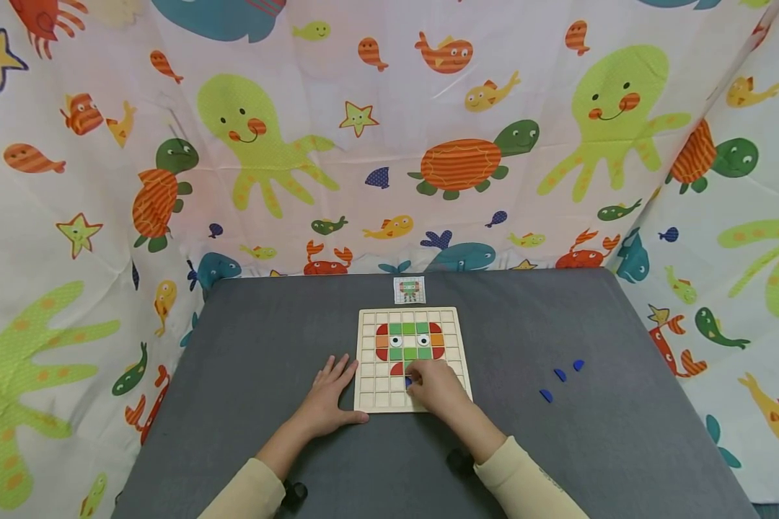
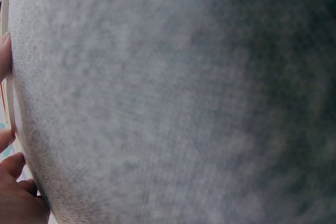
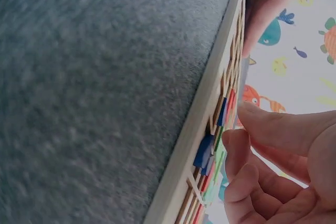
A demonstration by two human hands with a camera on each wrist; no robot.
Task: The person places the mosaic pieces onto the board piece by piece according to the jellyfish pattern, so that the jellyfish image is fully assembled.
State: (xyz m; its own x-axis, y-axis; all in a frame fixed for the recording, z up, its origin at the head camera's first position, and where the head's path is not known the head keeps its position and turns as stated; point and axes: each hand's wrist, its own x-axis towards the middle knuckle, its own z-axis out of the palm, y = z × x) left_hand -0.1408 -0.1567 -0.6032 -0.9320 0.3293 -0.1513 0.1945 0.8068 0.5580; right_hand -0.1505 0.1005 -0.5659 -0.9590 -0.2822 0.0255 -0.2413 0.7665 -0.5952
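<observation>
A square wooden grid board (image 1: 366,396) lies on the grey table with red, orange and green pieces and two eye pieces (image 1: 396,341) set in it. My left hand (image 1: 324,400) rests along the board's left side, fingers extended and thumb by its near corner. Over the lower middle of the board is my right hand (image 1: 438,389), fingers bent downward. Beside its fingertips a blue piece (image 1: 408,383) shows. In the right wrist view, blue pieces (image 3: 203,151) sit at the board close to the thumb and forefinger; whether these pinch anything is unclear.
Three loose blue half-round pieces (image 1: 560,375) lie on the table (image 1: 513,324) right of the board. A small picture card (image 1: 409,290) lies beyond the board's far edge. A patterned curtain (image 1: 376,202) hangs behind the table.
</observation>
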